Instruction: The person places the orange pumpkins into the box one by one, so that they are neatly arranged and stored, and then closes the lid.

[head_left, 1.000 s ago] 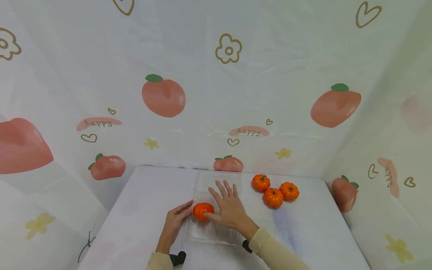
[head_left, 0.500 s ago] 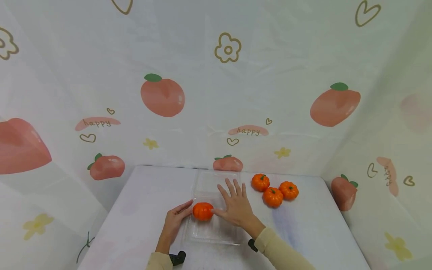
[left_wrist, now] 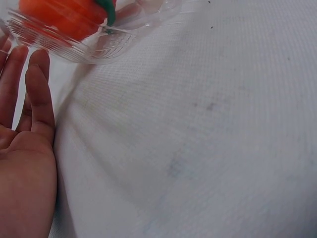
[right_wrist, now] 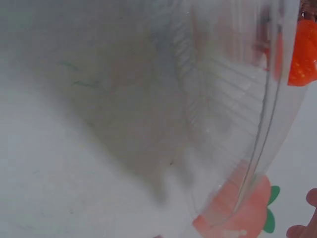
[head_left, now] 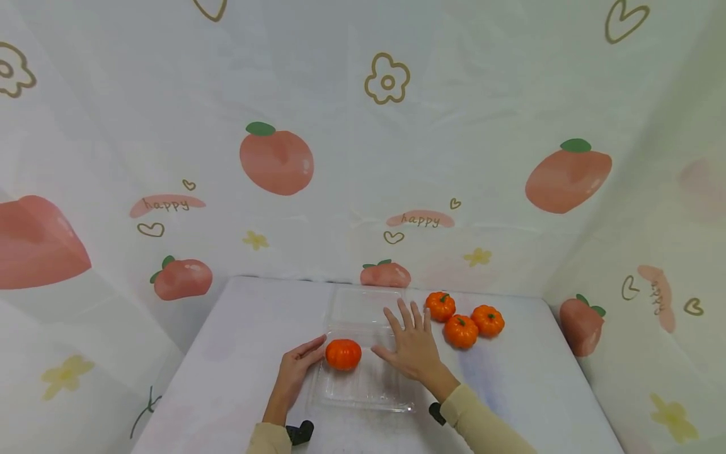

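A clear plastic clamshell box [head_left: 386,394] lies open on the table, its lid [head_left: 365,304] folded back. One small orange pumpkin [head_left: 343,354] sits in its left half. My left hand [head_left: 303,359] rests flat against the box's left edge with straight fingers, holding nothing. My right hand [head_left: 411,334] hovers with spread fingers over the box's right side, apart from the pumpkin. In the left wrist view the palm [left_wrist: 25,148] lies beside the box wall [left_wrist: 89,47] and the pumpkin [left_wrist: 64,15]. The right wrist view shows the blurred box wall [right_wrist: 237,99] and a pumpkin [right_wrist: 307,54].
Three more small pumpkins [head_left: 440,306], [head_left: 460,331], [head_left: 488,320] cluster at the back right of the white table [head_left: 539,378], just right of my right hand. A cloth printed with peaches encloses the table on three sides.
My right hand has let go of the pumpkin in the box and slid right, toward the three loose pumpkins. The left hand and the box have stayed put.
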### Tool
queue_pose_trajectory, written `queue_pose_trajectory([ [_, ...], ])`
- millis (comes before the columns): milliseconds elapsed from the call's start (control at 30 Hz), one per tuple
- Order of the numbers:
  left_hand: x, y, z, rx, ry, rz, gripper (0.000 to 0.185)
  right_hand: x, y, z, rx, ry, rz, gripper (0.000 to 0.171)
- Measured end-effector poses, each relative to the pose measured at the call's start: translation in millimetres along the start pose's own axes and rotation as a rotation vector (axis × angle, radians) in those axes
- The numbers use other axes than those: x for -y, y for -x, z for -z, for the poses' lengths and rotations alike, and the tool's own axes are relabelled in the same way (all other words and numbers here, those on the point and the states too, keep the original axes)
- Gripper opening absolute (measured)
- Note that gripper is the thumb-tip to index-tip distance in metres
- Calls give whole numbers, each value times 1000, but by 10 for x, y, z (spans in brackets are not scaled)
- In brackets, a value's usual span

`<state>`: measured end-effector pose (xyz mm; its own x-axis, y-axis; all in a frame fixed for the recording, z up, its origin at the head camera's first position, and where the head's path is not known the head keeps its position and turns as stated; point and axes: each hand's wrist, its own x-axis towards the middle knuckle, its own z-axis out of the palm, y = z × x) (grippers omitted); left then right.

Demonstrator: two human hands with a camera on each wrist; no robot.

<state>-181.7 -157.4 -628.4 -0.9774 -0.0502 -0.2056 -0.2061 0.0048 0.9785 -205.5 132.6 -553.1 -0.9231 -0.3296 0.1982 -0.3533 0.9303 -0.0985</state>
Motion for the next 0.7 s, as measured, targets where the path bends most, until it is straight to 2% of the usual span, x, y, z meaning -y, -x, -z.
queue_pose_trajectory([
  [167,-4,2,0,-2,-4,-7,47,-105,34,-34,-43,1,2,85],
  [400,14,-15,2,5,4,-4,49,-241,78,-52,-11,-32,-44,87],
  [700,40,-34,18,13,-5,-8,51,-420,129,-82,-50,-26,-84,87],
])
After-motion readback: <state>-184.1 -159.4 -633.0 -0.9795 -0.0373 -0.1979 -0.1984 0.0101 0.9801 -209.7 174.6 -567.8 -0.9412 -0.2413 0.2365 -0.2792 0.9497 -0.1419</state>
